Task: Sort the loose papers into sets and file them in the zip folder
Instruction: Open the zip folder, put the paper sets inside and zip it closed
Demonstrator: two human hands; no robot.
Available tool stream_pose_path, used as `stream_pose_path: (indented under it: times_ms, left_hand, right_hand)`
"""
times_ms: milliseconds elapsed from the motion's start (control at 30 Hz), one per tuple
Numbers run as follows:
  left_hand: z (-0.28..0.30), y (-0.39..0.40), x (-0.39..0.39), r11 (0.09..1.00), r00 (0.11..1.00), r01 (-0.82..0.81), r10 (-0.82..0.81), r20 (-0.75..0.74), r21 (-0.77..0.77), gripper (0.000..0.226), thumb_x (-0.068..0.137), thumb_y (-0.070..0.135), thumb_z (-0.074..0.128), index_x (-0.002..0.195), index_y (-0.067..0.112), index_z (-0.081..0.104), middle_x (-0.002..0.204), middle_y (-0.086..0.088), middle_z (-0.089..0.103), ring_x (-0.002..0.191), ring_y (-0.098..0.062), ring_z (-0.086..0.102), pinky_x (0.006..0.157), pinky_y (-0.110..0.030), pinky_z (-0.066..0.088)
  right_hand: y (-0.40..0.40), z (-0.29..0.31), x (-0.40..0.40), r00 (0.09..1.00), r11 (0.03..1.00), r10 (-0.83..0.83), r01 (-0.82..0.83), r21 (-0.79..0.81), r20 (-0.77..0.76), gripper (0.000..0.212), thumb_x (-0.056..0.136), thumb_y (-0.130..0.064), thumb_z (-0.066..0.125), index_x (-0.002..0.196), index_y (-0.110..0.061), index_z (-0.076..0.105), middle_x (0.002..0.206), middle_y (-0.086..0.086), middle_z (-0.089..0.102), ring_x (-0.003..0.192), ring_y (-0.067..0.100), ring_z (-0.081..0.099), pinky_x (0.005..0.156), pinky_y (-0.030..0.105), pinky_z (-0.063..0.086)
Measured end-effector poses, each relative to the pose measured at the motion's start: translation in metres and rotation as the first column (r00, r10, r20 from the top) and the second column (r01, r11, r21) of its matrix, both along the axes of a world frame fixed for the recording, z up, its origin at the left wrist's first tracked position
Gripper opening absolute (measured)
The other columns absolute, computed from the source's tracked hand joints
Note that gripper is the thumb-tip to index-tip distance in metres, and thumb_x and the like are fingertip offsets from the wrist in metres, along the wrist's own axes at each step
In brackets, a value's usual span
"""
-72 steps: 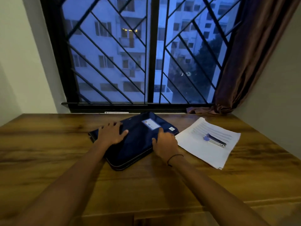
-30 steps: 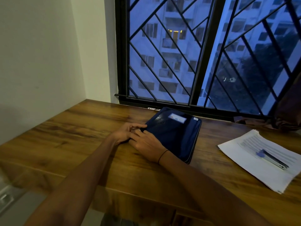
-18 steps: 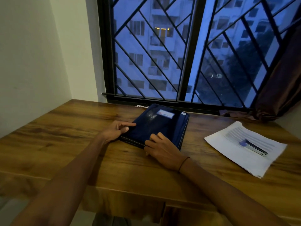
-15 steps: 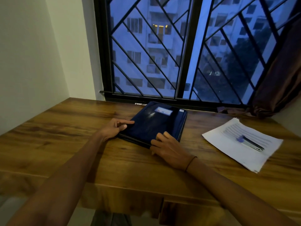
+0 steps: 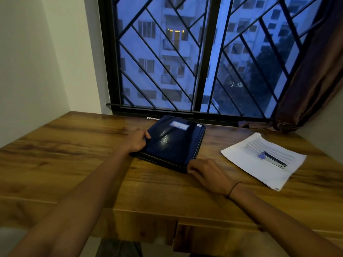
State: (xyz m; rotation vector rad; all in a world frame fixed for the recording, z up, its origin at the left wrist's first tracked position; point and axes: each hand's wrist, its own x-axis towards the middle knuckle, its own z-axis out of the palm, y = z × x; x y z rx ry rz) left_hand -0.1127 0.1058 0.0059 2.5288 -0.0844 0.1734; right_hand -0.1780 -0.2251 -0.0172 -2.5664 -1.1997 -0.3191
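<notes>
A dark blue zip folder [image 5: 174,143] with a small white label lies flat on the wooden table [image 5: 74,160], close to the window. My left hand [image 5: 138,140] grips the folder's left edge, fingers curled over it. My right hand [image 5: 206,172] is at the folder's near right corner, fingertips curled and pinching the zip edge there; the zip pull itself is hidden. A stack of loose printed papers [image 5: 246,164] lies to the right, apart from both hands.
A slim stapler [image 5: 272,160] with a blue end rests on top of the papers. A barred window [image 5: 204,71] runs along the table's far edge and a dark curtain [image 5: 311,89] hangs at the right. A white wall closes the left side.
My right hand has slid along the folder's near edge from the left corner to the near right corner. My left hand has stayed at the left edge. The camera view shifted.
</notes>
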Motion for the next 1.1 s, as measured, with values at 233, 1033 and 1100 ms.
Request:
stream_pose_path:
  times_ms: [233,1033,1100]
  left_hand:
    - [-0.023,-0.084,0.020,0.930,0.995,0.095,-0.089,-0.034,0.354,0.070,0.096,0.077,0.020,0.157,0.044,0.025,0.172,0.003,0.007,0.158,-0.023,0.003,0.119,-0.067,-0.007]
    - [-0.028,-0.005,0.021,0.833,0.914,0.362,-0.406,0.016,0.419,0.060,0.095,0.079,0.034,0.150,0.055,0.028,0.166,0.029,0.013,0.154,0.004,0.003,0.127,-0.046,-0.002]
    - [-0.024,0.005,0.023,0.807,0.888,0.410,-0.460,0.018,0.425,0.061,0.096,0.076,0.036,0.151,0.051,0.028,0.166,0.029,0.013,0.154,0.005,0.004,0.127,-0.043,-0.001]
  right_hand:
    - [-0.003,-0.007,0.004,0.983,0.950,-0.143,0.169,0.264,-0.113,0.013,0.099,-0.018,0.061,0.105,-0.027,0.054,0.081,-0.011,0.063,0.073,0.006,0.059,0.063,0.023,0.048]
    - [-0.041,-0.016,0.189,0.768,0.747,-0.640,0.633,0.203,-0.041,0.008,0.093,-0.010,0.055,0.091,-0.016,0.060,0.089,0.009,0.068,0.080,0.029,0.065,0.070,0.041,0.056]
    - [-0.052,-0.018,0.203,0.734,0.716,-0.678,0.674,0.179,-0.053,0.008,0.089,-0.010,0.060,0.087,-0.017,0.059,0.085,0.008,0.067,0.079,0.028,0.065,0.071,0.041,0.057]
